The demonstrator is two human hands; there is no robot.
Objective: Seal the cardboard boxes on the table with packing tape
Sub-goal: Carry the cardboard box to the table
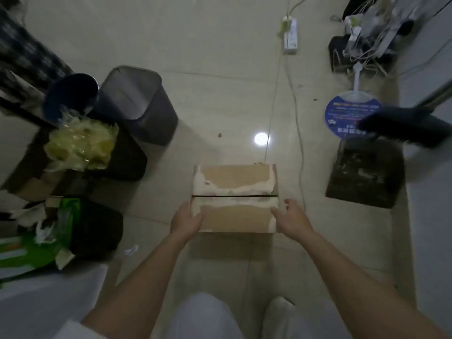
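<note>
A cardboard box (234, 217) sits low in front of me over the tiled floor. Its two top flaps are closed and meet at a dark seam across the middle. Torn white paper residue runs along the seam and the side edges. My left hand (187, 220) holds the box's near left corner, thumb on the top flap and fingers along the left side. My right hand (292, 217) holds the near right corner the same way, thumb on the top edge. No tape roll shows in view.
Left of the box stand a grey mesh bin (139, 104), a blue cup (71, 96), a crumpled plastic bag (80, 143) and green packaging (29, 250). At the right lie a dark mat (364, 172) and a round fan (352, 113). A cable (297, 113) and power strip (290, 36) lie beyond.
</note>
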